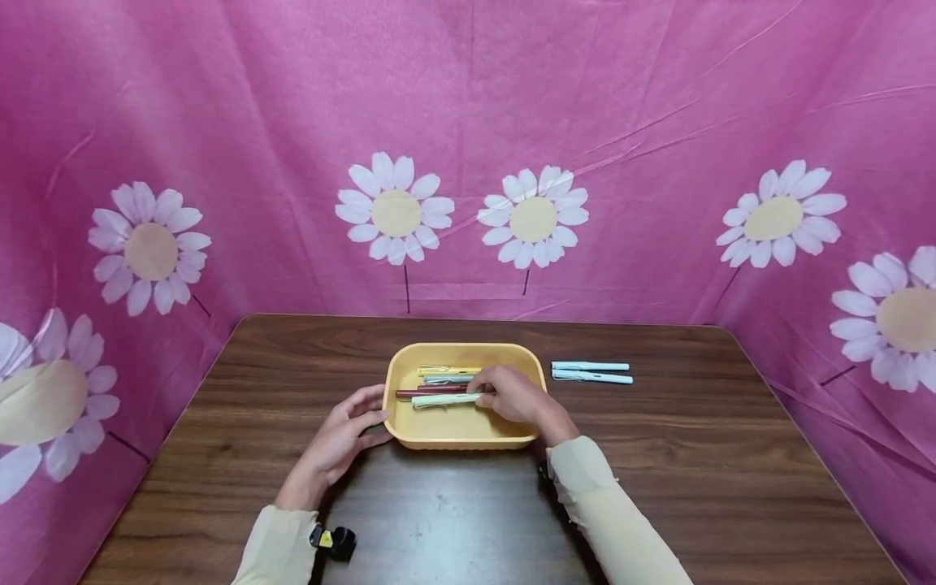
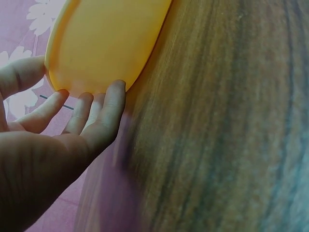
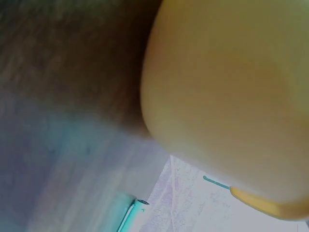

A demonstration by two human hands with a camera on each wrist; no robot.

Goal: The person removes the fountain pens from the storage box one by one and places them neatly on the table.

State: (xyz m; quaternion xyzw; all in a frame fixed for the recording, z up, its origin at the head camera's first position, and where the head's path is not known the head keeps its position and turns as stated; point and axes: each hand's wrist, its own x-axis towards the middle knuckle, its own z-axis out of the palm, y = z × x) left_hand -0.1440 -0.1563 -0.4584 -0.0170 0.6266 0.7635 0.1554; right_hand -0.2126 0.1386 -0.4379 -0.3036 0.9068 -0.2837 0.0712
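Note:
A yellow plastic tray (image 1: 468, 444) stands on the table with several capped pens lying crosswise in it. Among them are a yellow pen (image 1: 433, 371), a blue-grey pen (image 1: 448, 379) and a dark red pen (image 1: 406, 394). My right hand (image 1: 512, 394) reaches into the tray and pinches the right end of a pale green pen (image 1: 442, 400), the one nearest me. Against the tray's left end rest the relaxed fingers of my left hand (image 1: 340, 439); the left wrist view shows those fingers (image 2: 113, 104) touching the yellow outer wall. The right hand is out of sight in its own wrist view, where the tray looms large.
Two light blue pens (image 1: 592, 377) lie side by side on the table, just right of the tray. The dark wood table (image 1: 695, 455) has a pink flowered cloth (image 1: 468, 97) hanging behind it and along both sides.

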